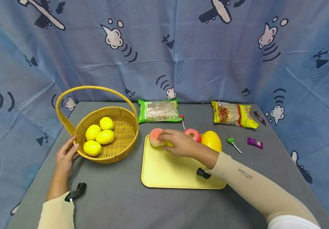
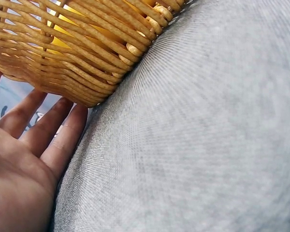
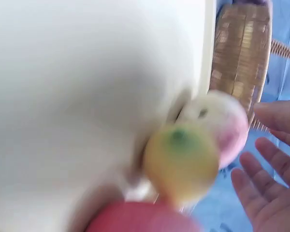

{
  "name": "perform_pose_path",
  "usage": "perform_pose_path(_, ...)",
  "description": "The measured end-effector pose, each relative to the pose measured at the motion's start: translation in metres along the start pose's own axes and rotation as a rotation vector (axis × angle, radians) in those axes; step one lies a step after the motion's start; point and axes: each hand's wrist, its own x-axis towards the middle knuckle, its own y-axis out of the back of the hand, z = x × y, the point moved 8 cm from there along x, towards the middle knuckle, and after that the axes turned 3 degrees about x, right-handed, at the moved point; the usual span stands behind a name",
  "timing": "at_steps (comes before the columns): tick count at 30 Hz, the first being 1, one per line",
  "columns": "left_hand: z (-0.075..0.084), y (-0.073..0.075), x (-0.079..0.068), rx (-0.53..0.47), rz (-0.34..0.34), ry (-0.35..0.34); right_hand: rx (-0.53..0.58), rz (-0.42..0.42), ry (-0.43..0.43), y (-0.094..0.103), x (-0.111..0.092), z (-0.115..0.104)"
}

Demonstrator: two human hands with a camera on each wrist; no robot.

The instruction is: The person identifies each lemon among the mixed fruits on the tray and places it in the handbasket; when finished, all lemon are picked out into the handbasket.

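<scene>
My left hand [image 1: 66,153] touches the left side of a wicker basket [image 1: 124,149] with a tall handle, its fingers fairly straight against the weave in the left wrist view. Several lemons [image 1: 105,137] lie in the basket. Over the back left of a yellow tray [image 1: 167,171], my right hand [image 1: 178,143] reaches beside a pink-and-cream peach [image 1: 154,136]. Its fingers are spread, apart from the peach in the right wrist view. A yellow fruit with a green end [image 3: 181,162] and a red apple [image 1: 192,135] follow, then a larger yellow fruit [image 1: 211,140], partly behind my forearm.
A green-edged packet [image 1: 161,111] and a yellow packet [image 1: 234,114] lie at the back of the grey table. A red lollipop [image 1: 182,121], a green lollipop [image 1: 233,143], a purple candy [image 1: 255,142] and a dark-wrapped candy [image 1: 259,118] lie around. A patterned blue curtain [image 1: 153,47] hangs behind.
</scene>
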Motion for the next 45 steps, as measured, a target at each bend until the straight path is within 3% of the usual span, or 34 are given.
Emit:
perform_pose_path(4, -0.001, 0.001, -0.001, -0.009, 0.003, 0.003, -0.031, -0.039, -0.140, 0.008, -0.016, 0.026)
perform_pose_path(7, -0.002, 0.002, -0.001, -0.013, 0.003, 0.006, -0.052, -0.079, -0.184, 0.010, -0.023, 0.038)
perform_pose_path(14, -0.003, 0.003, -0.001, 0.007, -0.007, 0.008, -0.126, -0.161, -0.098, 0.000, -0.024, 0.040)
perform_pose_path(20, -0.002, 0.001, 0.000, -0.003, -0.014, 0.004, -0.221, -0.159, 0.024, -0.005, -0.021, 0.030)
perform_pose_path(28, -0.003, 0.002, 0.001, 0.002, -0.020, 0.006, -0.138, -0.247, -0.012, -0.022, -0.018, 0.020)
perform_pose_path(39, -0.001, 0.002, 0.001, 0.014, -0.007, 0.015, -0.148, -0.228, 0.118, -0.026, -0.008, -0.011)
perform_pose_path(45, -0.002, 0.002, 0.001, 0.022, -0.007, 0.015, -0.154, -0.097, 0.021, 0.005, 0.010, -0.013)
